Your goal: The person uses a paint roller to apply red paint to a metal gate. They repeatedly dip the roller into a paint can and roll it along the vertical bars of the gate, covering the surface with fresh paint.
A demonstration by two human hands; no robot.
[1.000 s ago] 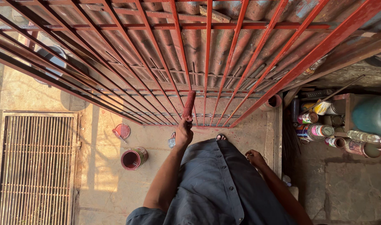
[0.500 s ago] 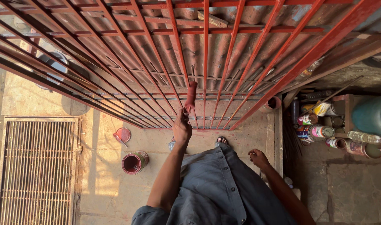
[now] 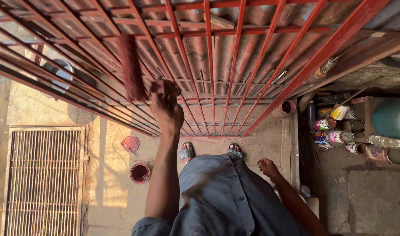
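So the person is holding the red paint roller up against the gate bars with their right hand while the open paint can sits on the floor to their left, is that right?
Not quite: the head view shows the left hand, not the right, holding the paint roller against the gate bars. The right hand hangs empty at the person's side. The open paint can does sit on the floor to their left.

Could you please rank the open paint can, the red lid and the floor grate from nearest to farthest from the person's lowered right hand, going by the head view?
From the right hand:
1. Open paint can, on the floor to the left, past the legs.
2. Red lid, just above the can, slightly farther left.
3. Floor grate, at the far left edge.
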